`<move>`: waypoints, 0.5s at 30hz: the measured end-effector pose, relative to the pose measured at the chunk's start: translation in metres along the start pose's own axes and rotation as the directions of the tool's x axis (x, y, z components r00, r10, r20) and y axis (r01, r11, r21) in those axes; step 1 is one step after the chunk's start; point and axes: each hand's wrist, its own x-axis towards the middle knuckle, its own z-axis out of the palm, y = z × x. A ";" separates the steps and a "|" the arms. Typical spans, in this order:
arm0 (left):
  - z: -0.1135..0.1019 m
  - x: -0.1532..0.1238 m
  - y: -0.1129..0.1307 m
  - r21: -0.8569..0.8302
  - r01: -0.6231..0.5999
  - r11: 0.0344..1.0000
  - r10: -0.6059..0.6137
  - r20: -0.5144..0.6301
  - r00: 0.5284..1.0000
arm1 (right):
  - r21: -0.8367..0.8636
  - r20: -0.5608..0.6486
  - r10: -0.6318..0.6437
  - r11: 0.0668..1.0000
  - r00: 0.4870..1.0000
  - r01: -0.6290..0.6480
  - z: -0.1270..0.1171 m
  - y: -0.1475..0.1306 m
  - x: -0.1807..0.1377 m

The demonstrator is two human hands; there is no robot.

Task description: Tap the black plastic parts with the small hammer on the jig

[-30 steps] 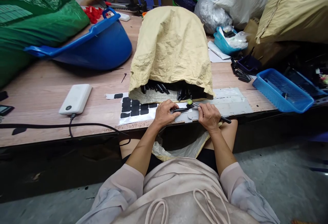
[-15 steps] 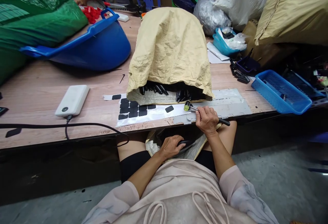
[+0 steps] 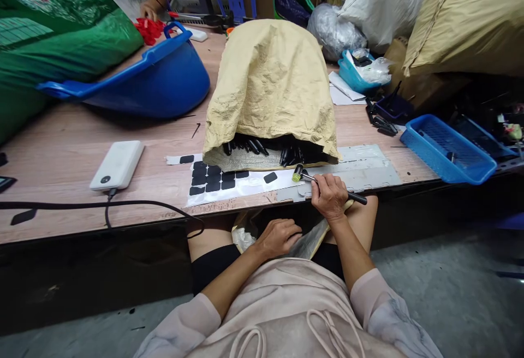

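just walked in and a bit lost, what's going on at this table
The person's right hand grips a small hammer at the front of the table. The left hand is at the mouth of a bag on the lap, with nothing visible in it. On the table, a tan sack opens toward the hands, showing black pieces inside.

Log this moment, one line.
right hand: holding yellow-faced hammer | left hand: at mouth of lap bag, grip unclear | tan sack: open, black parts inside
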 end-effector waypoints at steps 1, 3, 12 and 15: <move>-0.012 0.005 0.005 0.025 -0.062 0.998 0.064 -0.114 0.991 | 0.000 -0.002 -0.002 1.000 1.000 0.002 0.000 0.000 0.000; -0.040 0.021 0.008 0.064 -0.068 0.996 0.087 -0.367 0.926 | 0.000 0.000 0.000 1.000 1.000 0.000 -0.001 -0.001 0.000; -0.143 0.107 -0.045 -0.137 0.411 0.901 -0.366 -0.750 0.551 | 0.012 0.012 0.018 1.000 1.000 -0.018 -0.001 -0.002 0.000; -0.134 0.121 -0.034 -0.106 0.411 0.906 -0.371 -0.668 0.646 | 0.025 0.018 0.019 1.000 1.000 -0.020 -0.001 -0.002 -0.001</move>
